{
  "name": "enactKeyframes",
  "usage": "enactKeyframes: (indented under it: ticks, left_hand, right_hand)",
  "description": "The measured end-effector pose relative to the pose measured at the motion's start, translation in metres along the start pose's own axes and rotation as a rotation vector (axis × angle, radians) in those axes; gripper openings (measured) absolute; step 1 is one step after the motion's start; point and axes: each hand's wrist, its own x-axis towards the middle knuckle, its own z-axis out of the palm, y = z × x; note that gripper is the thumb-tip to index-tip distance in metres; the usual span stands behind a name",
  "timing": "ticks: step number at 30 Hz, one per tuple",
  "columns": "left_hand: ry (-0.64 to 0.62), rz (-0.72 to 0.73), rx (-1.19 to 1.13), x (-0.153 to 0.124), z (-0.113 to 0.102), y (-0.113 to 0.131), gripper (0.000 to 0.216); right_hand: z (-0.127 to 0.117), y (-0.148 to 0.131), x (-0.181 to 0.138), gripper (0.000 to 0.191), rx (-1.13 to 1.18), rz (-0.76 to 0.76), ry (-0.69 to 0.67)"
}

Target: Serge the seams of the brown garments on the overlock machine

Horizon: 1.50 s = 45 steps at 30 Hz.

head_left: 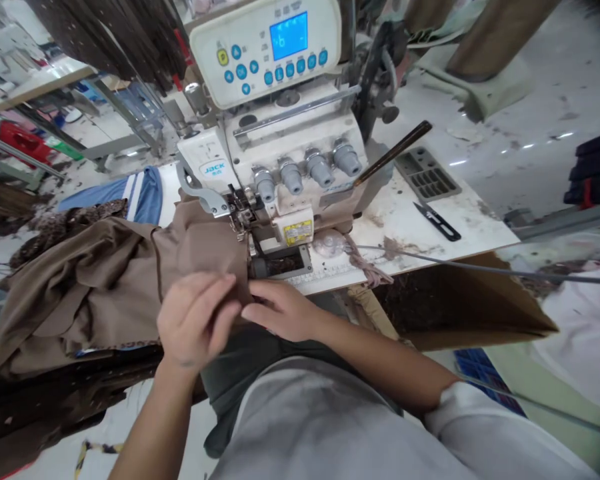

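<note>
A piece of brown fabric [110, 280] lies bunched across the table to the left and runs under the presser foot of a white overlock sewing machine [280, 147]. My left hand [197, 320] rests on the near edge of the fabric with its fingers curled over the cloth. Touching it from the right, my right hand [283, 310] pinches the same fabric edge just in front of the machine's needle area. Both hands meet at the table's front edge.
Black thread snips [437, 221] and a grey compartment tray [427, 175] lie on the white table [480, 227] to the right of the machine. A cardboard box [460, 307] of scraps sits below. Blue-and-white cloth [140, 193] lies behind the brown pile.
</note>
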Motion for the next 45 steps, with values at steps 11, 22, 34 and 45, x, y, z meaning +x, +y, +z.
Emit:
enactKeyframes:
  ticks: [11,22,34,45]
  left_hand:
    - [0.066,-0.486,-0.075,-0.018,-0.004,-0.004,0.022]
    - [0.073,-1.131,-0.823,0.017,-0.012,-0.028,0.032]
    - [0.000,-0.359,-0.165,0.024,-0.028,-0.002,0.015]
    - [-0.135,-0.108,0.168,0.037,-0.005,-0.009,0.029]
  right_hand:
    - [0.000,0.011,-0.007,0.041,0.004,-0.076,0.047]
    - [-0.001,0.011,-0.010,0.039,0.044,-0.008,0.080]
    - [0.005,0.015,0.019,0.050,0.068,0.084,0.246]
    - [0.008,0.017,0.007,0.051,-0.091,0.070,0.315]
